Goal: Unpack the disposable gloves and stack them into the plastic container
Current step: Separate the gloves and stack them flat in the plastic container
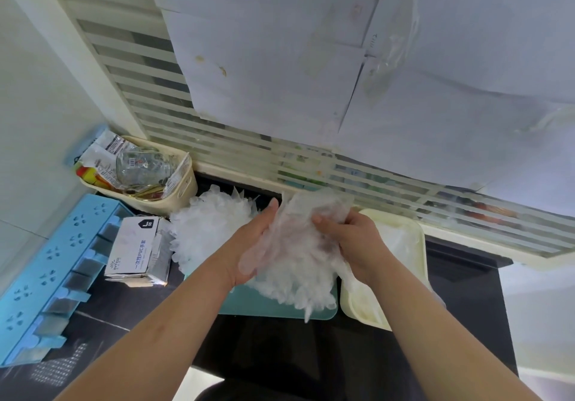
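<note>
A loose heap of clear disposable gloves lies on a teal tray in the middle of the dark counter. Above the heap I hold a bunch of gloves between both hands. My left hand supports the bunch from the left with its fingers straight. My right hand grips the bunch from the right with curled fingers. The cream plastic container stands to the right of the tray with some gloves inside. The opened glove box lies to the left.
A cream basket with a glass jar and packets stands at the back left. A blue rack lies along the left edge. A slatted window with taped paper sheets rises behind the counter. The counter's front edge is near my forearms.
</note>
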### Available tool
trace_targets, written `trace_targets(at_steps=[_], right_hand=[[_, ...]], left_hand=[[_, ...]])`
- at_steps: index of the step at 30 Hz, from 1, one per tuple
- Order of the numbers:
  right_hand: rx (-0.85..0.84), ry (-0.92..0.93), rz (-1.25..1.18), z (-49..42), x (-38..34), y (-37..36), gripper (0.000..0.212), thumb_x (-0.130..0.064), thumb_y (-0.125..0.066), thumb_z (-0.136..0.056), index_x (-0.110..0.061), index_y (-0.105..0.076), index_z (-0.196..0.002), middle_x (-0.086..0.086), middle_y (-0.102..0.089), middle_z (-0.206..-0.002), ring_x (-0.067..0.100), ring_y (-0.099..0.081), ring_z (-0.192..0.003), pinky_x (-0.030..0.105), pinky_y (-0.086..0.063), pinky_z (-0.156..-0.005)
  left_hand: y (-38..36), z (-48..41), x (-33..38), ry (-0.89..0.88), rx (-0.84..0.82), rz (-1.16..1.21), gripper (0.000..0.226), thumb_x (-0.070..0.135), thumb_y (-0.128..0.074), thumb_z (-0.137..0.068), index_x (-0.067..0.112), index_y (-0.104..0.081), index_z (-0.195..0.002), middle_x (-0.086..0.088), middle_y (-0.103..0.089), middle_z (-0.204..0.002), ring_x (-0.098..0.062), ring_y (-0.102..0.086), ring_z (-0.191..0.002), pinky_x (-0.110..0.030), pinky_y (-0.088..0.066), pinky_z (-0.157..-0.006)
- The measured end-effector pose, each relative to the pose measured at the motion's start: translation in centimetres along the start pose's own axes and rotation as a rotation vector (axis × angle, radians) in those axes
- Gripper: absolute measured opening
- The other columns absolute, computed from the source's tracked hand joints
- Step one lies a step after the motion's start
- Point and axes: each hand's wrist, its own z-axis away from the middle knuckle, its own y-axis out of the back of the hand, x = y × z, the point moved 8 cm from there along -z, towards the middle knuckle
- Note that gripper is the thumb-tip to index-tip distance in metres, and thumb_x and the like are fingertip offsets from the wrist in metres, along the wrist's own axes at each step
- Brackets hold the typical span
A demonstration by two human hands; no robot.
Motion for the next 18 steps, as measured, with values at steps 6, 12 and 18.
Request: trace_targets(at_steps=[6, 12, 18], right_hand=[[0.11, 0.027, 0.155, -0.2, 0.5, 1.3, 0.009, -0.012, -0.07, -0.101, -0.01, -0.079, -0.1, 0.009, -0.082, -0.095, 0.026, -0.077, -0.088, 0.042, -0.064, -0.077], [0.233, 0.011, 0.223, -1.3, 2.1, 3.0, 0.02, -0.013, -0.059, -0.106, -0.018, -0.079, -0.105, 0.005, -0.081, -0.095, 0.025, -0.074, -0.091, 0.039, -0.063, -0.079], [0.291, 0.004, 0.374, -1.7, 2.4, 4.4, 0.025, -0.009, -0.049, -0.105, -0.011, -0.074, -0.104, 0.01, -0.073, -0.089, 0.024, -0.064, -0.078, 0.032, -0.055, -0.068]], left_hand=[[1.5, 0.3, 1.3, -0.168, 0.206, -0.367, 0.027, 0.028, -0.073, -0.097, 0.004, -0.077, -0.109, -0.017, -0.077, -0.108, -0.041, -0.07, -0.106, -0.044, -0.055, -0.1], [1.7, 0.2, 2.1, -0.174, 0.324, -0.426, 0.028, 0.022, -0.082, -0.089, -0.001, -0.076, -0.104, -0.015, -0.078, -0.1, -0.034, -0.072, -0.094, -0.045, -0.059, -0.093], [2.4, 0.7, 3.5, -0.143, 0.335, -0.359, 0.021, 0.017, -0.064, -0.101, 0.002, -0.076, -0.109, -0.02, -0.077, -0.103, -0.028, -0.071, -0.09, -0.047, -0.059, -0.095]])
